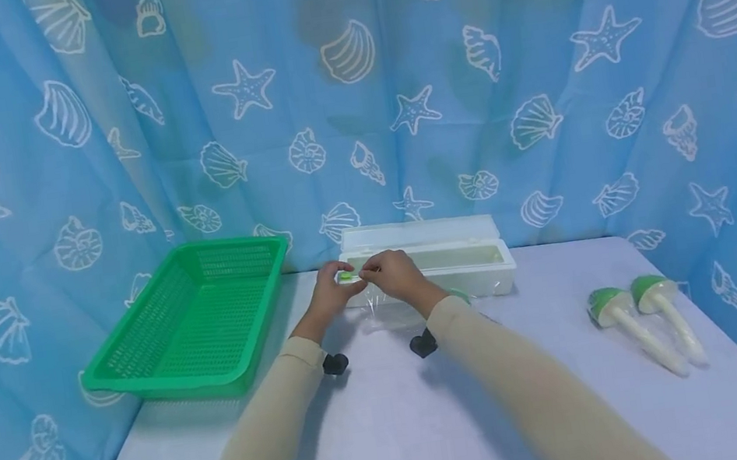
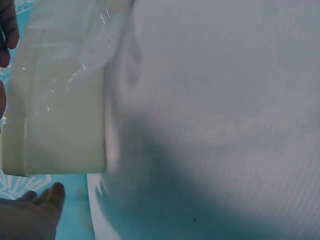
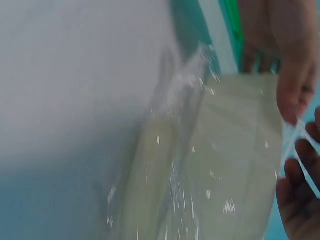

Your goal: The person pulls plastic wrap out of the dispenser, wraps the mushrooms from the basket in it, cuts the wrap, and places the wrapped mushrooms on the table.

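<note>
Both hands meet over the left end of a white lidded box [image 1: 440, 283]. My right hand [image 1: 392, 274] pinches the end of a clear plastic bag [image 1: 380, 311] with thumb and forefinger. Beside it my left hand [image 1: 331, 294] has thumb and forefinger bent at the same bag end. A small yellow-green piece [image 1: 347, 275] shows between the left fingers. The bag hangs in front of the box, and a pale stick [image 3: 147, 165] is inside it. Its green end [image 1: 459, 296] is mostly hidden by my right wrist.
A green plastic basket [image 1: 251, 352] stands at the left. Two green-capped, white-stemmed wrapped things [image 1: 645, 332] lie at the right of the white table [image 1: 399, 446]. The box's lid [image 1: 419, 234] stands raised at the back, near a blue shell-patterned curtain [image 1: 296, 114].
</note>
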### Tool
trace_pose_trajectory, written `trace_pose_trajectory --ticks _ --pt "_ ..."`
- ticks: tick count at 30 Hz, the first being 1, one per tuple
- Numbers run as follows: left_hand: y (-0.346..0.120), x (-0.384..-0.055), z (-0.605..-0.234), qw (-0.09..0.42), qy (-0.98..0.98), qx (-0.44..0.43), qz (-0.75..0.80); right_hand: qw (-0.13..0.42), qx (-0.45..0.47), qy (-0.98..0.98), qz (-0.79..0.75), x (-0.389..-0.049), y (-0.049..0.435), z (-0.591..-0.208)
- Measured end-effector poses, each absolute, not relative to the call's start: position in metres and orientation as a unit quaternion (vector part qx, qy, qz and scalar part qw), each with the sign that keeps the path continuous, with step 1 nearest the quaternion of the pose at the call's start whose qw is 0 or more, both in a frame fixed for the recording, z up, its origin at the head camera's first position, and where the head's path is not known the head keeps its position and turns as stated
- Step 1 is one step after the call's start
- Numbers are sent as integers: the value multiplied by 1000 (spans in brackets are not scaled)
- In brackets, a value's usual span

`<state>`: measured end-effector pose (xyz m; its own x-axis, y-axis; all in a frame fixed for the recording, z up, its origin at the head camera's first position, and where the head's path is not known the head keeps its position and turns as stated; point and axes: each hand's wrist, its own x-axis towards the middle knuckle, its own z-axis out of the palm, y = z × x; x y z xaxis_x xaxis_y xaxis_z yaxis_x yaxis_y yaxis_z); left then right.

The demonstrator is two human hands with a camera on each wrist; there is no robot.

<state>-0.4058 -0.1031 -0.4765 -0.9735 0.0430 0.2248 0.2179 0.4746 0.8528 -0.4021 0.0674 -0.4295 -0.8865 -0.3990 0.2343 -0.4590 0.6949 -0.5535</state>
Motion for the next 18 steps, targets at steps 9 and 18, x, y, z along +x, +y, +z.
trace_pose_trajectory --ticks 9,18 --pt "-107 -416 -478 86 -873 -95 -470 109 162 -934 299 -404 33 -435" --pt "-110 -418 -475 98 -893 -101 -427 93 139 -952 258 -407 17 -436"
